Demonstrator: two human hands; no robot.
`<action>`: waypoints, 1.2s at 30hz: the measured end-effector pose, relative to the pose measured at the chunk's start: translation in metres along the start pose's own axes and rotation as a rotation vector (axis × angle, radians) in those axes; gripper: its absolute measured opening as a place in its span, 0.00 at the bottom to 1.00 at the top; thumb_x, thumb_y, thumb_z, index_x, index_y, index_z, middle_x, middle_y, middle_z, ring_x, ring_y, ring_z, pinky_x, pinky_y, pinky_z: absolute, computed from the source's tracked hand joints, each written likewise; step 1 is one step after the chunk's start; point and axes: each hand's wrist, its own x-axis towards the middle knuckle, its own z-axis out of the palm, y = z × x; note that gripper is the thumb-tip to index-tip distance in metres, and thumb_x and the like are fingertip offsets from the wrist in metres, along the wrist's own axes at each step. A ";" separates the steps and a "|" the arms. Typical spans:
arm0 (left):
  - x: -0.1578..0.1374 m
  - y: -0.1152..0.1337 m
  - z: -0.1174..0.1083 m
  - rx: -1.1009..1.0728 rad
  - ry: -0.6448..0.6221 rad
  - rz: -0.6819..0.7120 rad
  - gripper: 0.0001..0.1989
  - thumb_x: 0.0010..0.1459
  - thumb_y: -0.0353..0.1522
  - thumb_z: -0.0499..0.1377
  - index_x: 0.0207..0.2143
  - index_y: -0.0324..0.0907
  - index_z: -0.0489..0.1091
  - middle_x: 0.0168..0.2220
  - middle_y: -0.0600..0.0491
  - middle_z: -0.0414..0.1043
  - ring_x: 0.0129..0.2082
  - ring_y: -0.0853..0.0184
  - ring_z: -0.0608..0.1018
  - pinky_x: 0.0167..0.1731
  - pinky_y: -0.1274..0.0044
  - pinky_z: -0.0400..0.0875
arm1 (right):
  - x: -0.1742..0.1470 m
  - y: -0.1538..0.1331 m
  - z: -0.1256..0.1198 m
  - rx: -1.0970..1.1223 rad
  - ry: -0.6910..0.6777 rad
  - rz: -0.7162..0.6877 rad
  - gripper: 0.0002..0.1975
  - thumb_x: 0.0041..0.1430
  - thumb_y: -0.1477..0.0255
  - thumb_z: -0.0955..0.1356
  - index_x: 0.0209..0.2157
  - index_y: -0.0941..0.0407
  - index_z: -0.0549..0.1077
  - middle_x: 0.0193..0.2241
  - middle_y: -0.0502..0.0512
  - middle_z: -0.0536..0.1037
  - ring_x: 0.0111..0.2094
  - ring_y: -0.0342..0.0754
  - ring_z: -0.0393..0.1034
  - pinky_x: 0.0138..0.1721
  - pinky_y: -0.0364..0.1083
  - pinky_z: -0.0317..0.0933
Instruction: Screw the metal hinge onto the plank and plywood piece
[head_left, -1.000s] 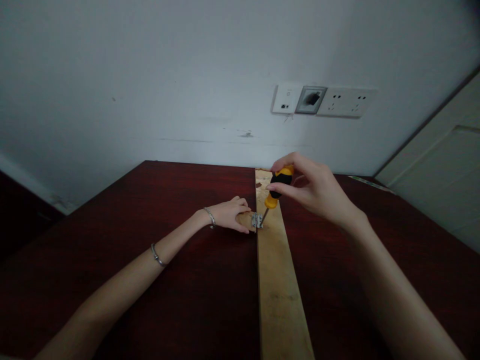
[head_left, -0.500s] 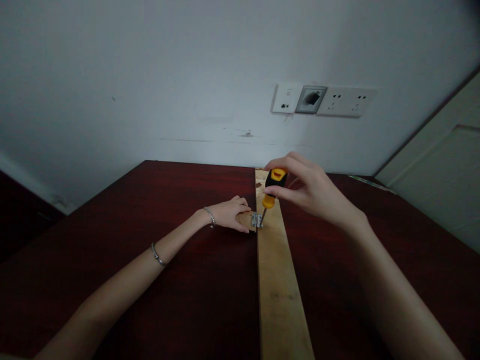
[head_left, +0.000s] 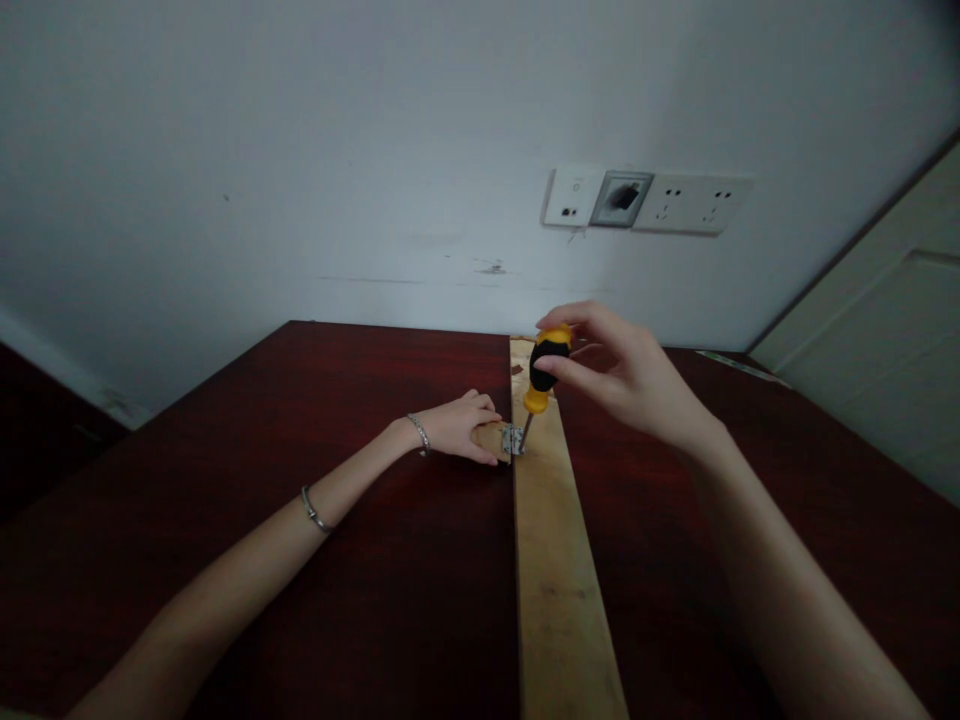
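My right hand [head_left: 607,370] grips a yellow and black screwdriver [head_left: 549,362] by its handle, thumb and fingers closed around it. The shaft slants down to a small metal hinge [head_left: 513,439], its tip at the leaf that lies on a long wooden board [head_left: 559,560]. The hinge's other leaf rests on a small wooden block [head_left: 489,438] butted against the board's left edge. My left hand [head_left: 454,425] is closed around that block from the left, pressing it to the table. Whether a screw sits under the tip is too small to tell.
The dark red table [head_left: 360,580] reaches back to a white wall [head_left: 375,150]. Wall sockets [head_left: 694,203] are set above its back edge. A pale door [head_left: 885,310] stands at the right, near a thin strip [head_left: 742,368] on the table's far right.
My right hand has shifted its fingers on the screwdriver handle, which is turned so that more black grip shows. The left hand, block and board have stayed in place.
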 end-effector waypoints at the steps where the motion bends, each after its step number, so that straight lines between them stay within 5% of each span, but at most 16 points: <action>1: 0.000 0.000 0.000 0.002 0.003 -0.003 0.32 0.48 0.48 0.63 0.51 0.38 0.67 0.46 0.47 0.64 0.45 0.60 0.64 0.49 0.72 0.61 | 0.000 0.001 0.001 -0.028 0.022 -0.009 0.14 0.56 0.64 0.68 0.43 0.54 0.70 0.39 0.54 0.72 0.36 0.46 0.69 0.33 0.45 0.69; 4: 0.000 0.001 0.000 -0.003 0.005 -0.006 0.33 0.48 0.48 0.63 0.52 0.38 0.66 0.47 0.47 0.64 0.45 0.60 0.64 0.50 0.71 0.61 | 0.001 0.001 0.001 -0.101 0.045 -0.015 0.15 0.54 0.63 0.70 0.41 0.55 0.71 0.37 0.55 0.71 0.36 0.47 0.68 0.32 0.45 0.68; 11: 0.000 0.000 0.000 -0.030 0.000 -0.006 0.33 0.48 0.47 0.64 0.51 0.36 0.67 0.47 0.46 0.64 0.46 0.59 0.64 0.49 0.71 0.62 | -0.002 -0.001 -0.008 0.057 -0.106 0.033 0.22 0.59 0.75 0.64 0.56 0.51 0.66 0.51 0.56 0.70 0.49 0.50 0.67 0.43 0.49 0.69; 20: -0.001 0.002 -0.001 -0.037 0.007 -0.005 0.31 0.48 0.46 0.65 0.51 0.38 0.67 0.46 0.47 0.63 0.46 0.60 0.64 0.50 0.71 0.61 | 0.001 0.002 -0.001 0.043 0.005 0.005 0.17 0.51 0.65 0.71 0.44 0.53 0.72 0.43 0.56 0.70 0.43 0.50 0.69 0.45 0.51 0.69; 26: 0.000 0.002 -0.001 -0.044 -0.003 -0.009 0.32 0.48 0.46 0.65 0.51 0.38 0.67 0.47 0.47 0.63 0.46 0.60 0.64 0.50 0.72 0.61 | -0.001 -0.002 -0.006 0.127 -0.057 0.037 0.16 0.60 0.72 0.64 0.50 0.49 0.70 0.49 0.54 0.72 0.49 0.50 0.68 0.48 0.51 0.67; 32: -0.001 0.001 0.000 -0.039 0.010 -0.001 0.32 0.48 0.47 0.64 0.51 0.39 0.67 0.46 0.47 0.63 0.46 0.60 0.64 0.49 0.72 0.61 | 0.001 0.002 0.003 0.042 0.034 0.006 0.15 0.54 0.65 0.69 0.45 0.52 0.73 0.41 0.55 0.71 0.40 0.48 0.69 0.39 0.49 0.69; 36: -0.001 0.001 0.001 -0.047 0.020 -0.001 0.32 0.48 0.46 0.64 0.51 0.38 0.67 0.46 0.47 0.63 0.46 0.60 0.64 0.50 0.71 0.61 | 0.001 0.003 0.005 0.061 0.019 -0.021 0.14 0.55 0.64 0.69 0.44 0.52 0.73 0.44 0.56 0.70 0.43 0.49 0.68 0.39 0.47 0.69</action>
